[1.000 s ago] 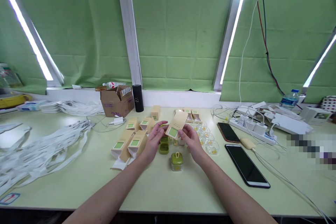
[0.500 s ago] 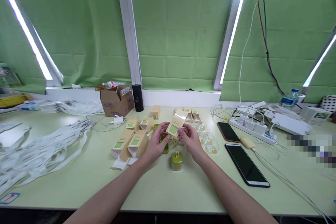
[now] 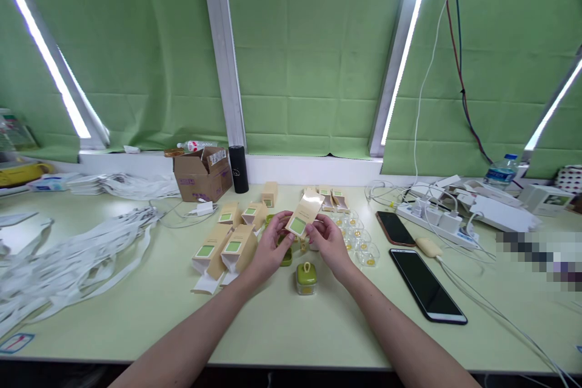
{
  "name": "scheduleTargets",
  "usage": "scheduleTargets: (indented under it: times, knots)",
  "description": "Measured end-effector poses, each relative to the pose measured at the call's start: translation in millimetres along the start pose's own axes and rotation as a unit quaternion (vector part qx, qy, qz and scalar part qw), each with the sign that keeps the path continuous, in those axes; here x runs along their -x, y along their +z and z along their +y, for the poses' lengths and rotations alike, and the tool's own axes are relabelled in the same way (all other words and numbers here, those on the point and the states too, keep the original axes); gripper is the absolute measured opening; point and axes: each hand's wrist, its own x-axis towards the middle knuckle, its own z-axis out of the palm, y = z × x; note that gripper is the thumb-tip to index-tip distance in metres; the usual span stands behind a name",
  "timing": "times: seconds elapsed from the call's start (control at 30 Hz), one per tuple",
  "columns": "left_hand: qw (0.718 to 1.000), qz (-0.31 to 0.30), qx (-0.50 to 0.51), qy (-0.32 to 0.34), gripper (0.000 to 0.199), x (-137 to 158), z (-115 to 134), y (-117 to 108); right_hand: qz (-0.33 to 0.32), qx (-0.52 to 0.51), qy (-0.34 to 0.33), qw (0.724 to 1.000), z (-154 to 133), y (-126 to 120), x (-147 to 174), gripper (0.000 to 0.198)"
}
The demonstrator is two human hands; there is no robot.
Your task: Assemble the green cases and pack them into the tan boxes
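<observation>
Just beyond the near edge of the pale table [image 3: 273,339], a small clear box with a green lid [image 3: 306,279] stands upright between my wrists, touched by neither. To its right, a dark-screened phone [image 3: 428,285] lies near my right forearm. Past the little box, I have a beige carton [image 3: 307,209] raised between my two hands, tilted so that its upper end leans right and its green square sits low, close to my thumbs. My left hand [image 3: 275,245] is closed at its left edge, thumb by the lower corner; my right hand [image 3: 331,245] pinches the right edge, thumb against the front. Olive-green pieces [image 3: 285,259] show beside my left hand, partly hidden by it. Four beige boxes [image 3: 240,239] cluster to the left of that hand, the nearer two with white flaps out, and clear containers [image 3: 367,254] with yellow spots sit to the right of my other hand. Farther back come more cartons [image 3: 340,200], then a brown cardboard box [image 3: 202,177], a black cylinder [image 3: 239,170] and, behind everything, green curtains [image 3: 309,60].
</observation>
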Motion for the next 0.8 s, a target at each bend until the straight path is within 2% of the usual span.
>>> scheduleTargets:
  times: [0.27, 0.63, 0.8]
  knots:
    - [0.999, -0.011, 0.033, 0.002, 0.05, -2.6, -0.3, 1.4, -0.019, -0.015, 0.012, 1.0, -3.0, 0.0, 3.6, 0.061]
    - [1.0, 0.026, 0.016, -0.003, 0.041, -3.4, 6.1, 4.0, -0.036, -0.01, 0.025, 0.999, 2.3, 1.7, 5.6, 0.06]
    - [0.999, 0.034, 0.01, -0.007, 0.044, -4.5, 5.6, 4.0, -0.042, -0.019, 0.029, 0.998, 1.9, 2.7, 6.7, 0.062]
